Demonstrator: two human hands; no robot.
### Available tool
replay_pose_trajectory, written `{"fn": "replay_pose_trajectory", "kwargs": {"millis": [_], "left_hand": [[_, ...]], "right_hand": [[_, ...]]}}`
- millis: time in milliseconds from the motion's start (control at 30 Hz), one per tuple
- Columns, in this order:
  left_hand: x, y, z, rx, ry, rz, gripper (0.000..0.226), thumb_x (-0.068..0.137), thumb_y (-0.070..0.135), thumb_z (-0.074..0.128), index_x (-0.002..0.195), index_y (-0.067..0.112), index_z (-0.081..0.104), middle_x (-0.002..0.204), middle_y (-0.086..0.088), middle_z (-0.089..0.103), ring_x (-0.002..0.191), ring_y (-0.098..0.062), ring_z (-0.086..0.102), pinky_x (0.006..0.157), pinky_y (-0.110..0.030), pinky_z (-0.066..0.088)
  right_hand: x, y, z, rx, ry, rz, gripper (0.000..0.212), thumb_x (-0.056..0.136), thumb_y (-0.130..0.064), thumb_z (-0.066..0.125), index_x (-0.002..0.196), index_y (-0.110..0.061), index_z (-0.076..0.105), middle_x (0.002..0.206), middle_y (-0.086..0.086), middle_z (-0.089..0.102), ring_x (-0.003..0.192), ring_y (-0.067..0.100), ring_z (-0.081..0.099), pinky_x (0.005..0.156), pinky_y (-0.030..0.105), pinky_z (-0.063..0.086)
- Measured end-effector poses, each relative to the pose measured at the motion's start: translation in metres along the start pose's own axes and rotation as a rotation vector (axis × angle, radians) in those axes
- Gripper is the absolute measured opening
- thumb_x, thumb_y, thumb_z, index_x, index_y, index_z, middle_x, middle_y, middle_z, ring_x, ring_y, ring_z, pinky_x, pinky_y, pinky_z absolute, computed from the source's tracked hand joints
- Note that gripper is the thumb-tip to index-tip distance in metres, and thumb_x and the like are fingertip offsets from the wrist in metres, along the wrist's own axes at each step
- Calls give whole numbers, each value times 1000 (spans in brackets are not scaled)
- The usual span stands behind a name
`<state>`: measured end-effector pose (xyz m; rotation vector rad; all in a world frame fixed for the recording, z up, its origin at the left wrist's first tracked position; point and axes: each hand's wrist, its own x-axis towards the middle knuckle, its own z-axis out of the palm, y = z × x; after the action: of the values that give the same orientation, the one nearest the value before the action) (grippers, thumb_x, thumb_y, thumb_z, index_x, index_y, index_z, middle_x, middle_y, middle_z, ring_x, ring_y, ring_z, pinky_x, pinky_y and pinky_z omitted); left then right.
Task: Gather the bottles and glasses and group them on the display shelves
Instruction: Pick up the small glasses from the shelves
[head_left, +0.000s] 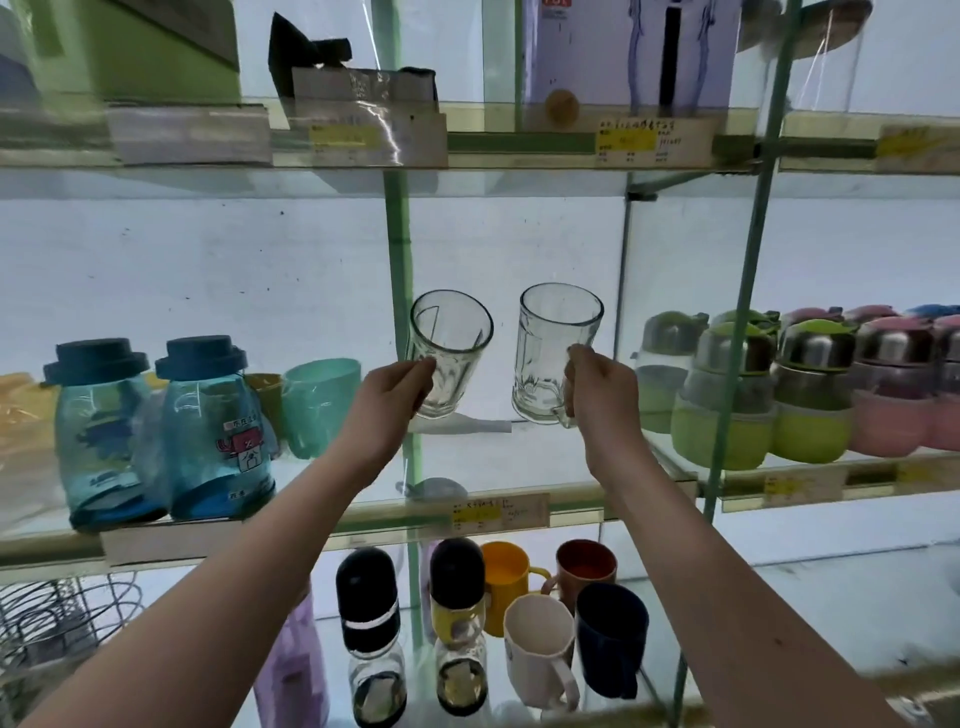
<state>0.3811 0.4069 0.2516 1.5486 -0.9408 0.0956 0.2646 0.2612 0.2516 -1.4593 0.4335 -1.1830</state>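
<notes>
Tumbler (451, 358) leans up from the left hand (397, 395), fingers curled round it; mug (553, 353) upright, its handle gripped by right hand (600, 387) fingers, shelf (571, 512) just beneath.

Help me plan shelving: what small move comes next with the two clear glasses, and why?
Probably set both down side by side on the middle glass shelf: the left hand holds the clear glass tumbler tilted, the right hand grips the clear handled glass mug, both seemingly just above it.
</notes>
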Motion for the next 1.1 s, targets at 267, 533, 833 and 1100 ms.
{"fn": "replay_pose_trajectory", "kwargs": {"millis": [267,533,833,1100], "left_hand": [[-41,38,25,-243,156,19,34,98,19,44,67,6,39,59,-4,23,51,-9,20,47,-20,18],[-72,74,59,-255,171,38,41,100,20,40,61,17,28,52,6,23,53,-11,19,50,-24,17],[-134,121,139,-229,258,-33,43,99,23,41,59,17,29,54,4,26,51,-10,23,49,-23,19],[-203,159,230,-244,256,-196,41,98,26,43,59,17,34,58,1,30,53,-11,25,48,-22,25]], "right_hand": [[-27,-29,-23,49,-23,-91,40,92,-17,46,61,6,41,67,13,30,64,23,24,58,32,17],[-46,-51,-78,110,-36,-123,33,94,-16,46,63,-10,41,61,11,24,54,16,21,53,29,16],[-69,-64,-188,55,-36,-90,39,96,-15,43,60,-15,30,53,0,23,49,10,21,49,26,19],[-92,-51,-294,-31,-5,-8,30,93,-18,47,65,-8,41,61,9,21,56,17,20,52,29,17]]}}
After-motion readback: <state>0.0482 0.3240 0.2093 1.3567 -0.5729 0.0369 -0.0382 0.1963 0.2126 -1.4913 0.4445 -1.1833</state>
